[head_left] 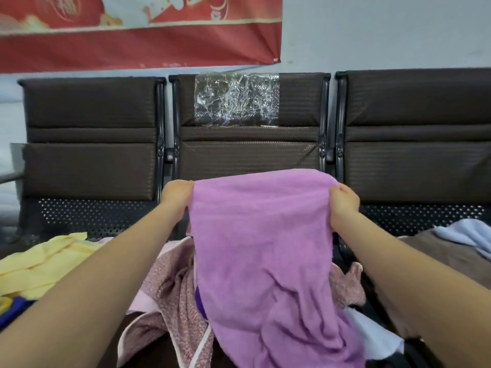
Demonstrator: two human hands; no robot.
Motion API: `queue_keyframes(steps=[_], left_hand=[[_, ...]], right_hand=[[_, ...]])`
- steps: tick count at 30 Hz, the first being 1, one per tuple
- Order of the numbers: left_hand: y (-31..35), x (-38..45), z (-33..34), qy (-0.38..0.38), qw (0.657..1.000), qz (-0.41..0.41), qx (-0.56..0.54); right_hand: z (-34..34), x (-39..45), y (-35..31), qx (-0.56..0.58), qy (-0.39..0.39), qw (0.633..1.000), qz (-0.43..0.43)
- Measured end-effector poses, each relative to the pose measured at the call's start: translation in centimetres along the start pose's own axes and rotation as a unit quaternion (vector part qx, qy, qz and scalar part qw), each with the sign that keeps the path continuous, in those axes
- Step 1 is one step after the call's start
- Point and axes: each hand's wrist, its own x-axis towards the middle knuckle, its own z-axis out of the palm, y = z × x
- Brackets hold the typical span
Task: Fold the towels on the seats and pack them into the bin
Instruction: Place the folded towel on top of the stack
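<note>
a: what lies nearest the person?

b: a heap of cloth on the seats. a pink patterned towel (pixel 170 296) is crumpled low in the middle, with a white cloth (pixel 372 338) just right of it. a yellow towel (pixel 45 264) is bunched at the left, and something blue (pixel 13 309) shows beside it at the edge.

a: and the purple towel?

b: the purple towel (pixel 263 256) hangs lifted above the heap, its lower end draping down onto the pile. both arms reach forward to its top edge.

a: how do the hands sit on it?

b: the left hand (pixel 177 193) pinches the upper left corner, fingers curled into the cloth. the right hand (pixel 343 200) grips the upper right corner the same way. the top edge runs between them, bowed slightly upward.

a: further out?

b: on the right seat a brown towel (pixel 446 251) lies with a pale blue towel (pixel 470 235) on it. behind stand three dark brown seats (pixel 90 166) in a row; the middle backrest carries a patch of clear tape (pixel 236 99). on the pale wall above hangs a red banner (pixel 138 46).
</note>
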Motion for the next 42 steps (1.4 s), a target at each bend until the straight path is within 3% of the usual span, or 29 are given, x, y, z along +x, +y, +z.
queue_keyframes(steps=[2, 6, 12, 14, 18, 20, 23, 27, 32, 34, 38, 42], left_hand=[[-1.0, 0.7, 0.8, 0.022, 0.993, 0.013, 0.115], [-5.1, -1.0, 3.1, -0.05, 0.983, -0.025, 0.178], [-8.9, -10.4, 2.2, -0.087, 0.987, 0.018, 0.132], [-10.1, -13.1, 1.1, -0.134, 0.978, 0.023, 0.156], [-10.1, -16.3, -0.6, -0.218, 0.961, -0.062, 0.158], [-9.8, -17.5, -1.1, -0.26, 0.943, -0.114, 0.175], [-10.4, -19.8, -1.4, -0.333, 0.916, -0.179, 0.133], [-10.3, -22.2, 0.1, -0.378, 0.905, -0.195, -0.018], [-10.2, -24.1, 2.9, -0.387, 0.904, -0.138, -0.116], [-10.0, -24.2, 3.5, -0.385, 0.906, -0.11, -0.137], [-8.4, -22.8, 3.2, -0.325, 0.905, -0.146, -0.231], [-6.5, -19.1, -0.1, -0.224, 0.893, -0.18, -0.345]], right_hand=[[0.4, 0.5, 1.3, -0.081, -0.023, 0.996, 0.028], [-1.2, -1.0, 5.1, -0.275, -0.061, 0.957, 0.074], [-6.6, -7.5, 5.4, -0.212, -0.2, 0.948, 0.132], [-8.6, -9.2, 4.9, -0.219, -0.232, 0.937, 0.14], [-12.6, -11.3, 4.9, -0.335, -0.357, 0.859, 0.153], [-13.4, -11.7, 5.1, -0.403, -0.398, 0.817, 0.11], [-13.1, -12.6, 5.9, -0.421, -0.434, 0.793, 0.073], [-11.8, -13.3, 6.7, -0.375, -0.438, 0.815, 0.057], [-10.3, -13.1, 6.3, -0.223, -0.382, 0.896, 0.038], [-9.6, -12.7, 6.0, -0.162, -0.346, 0.921, 0.071], [-9.0, -11.4, 5.4, -0.023, -0.251, 0.952, 0.174], [-9.1, -10.9, 3.7, 0.097, -0.209, 0.948, 0.218]])
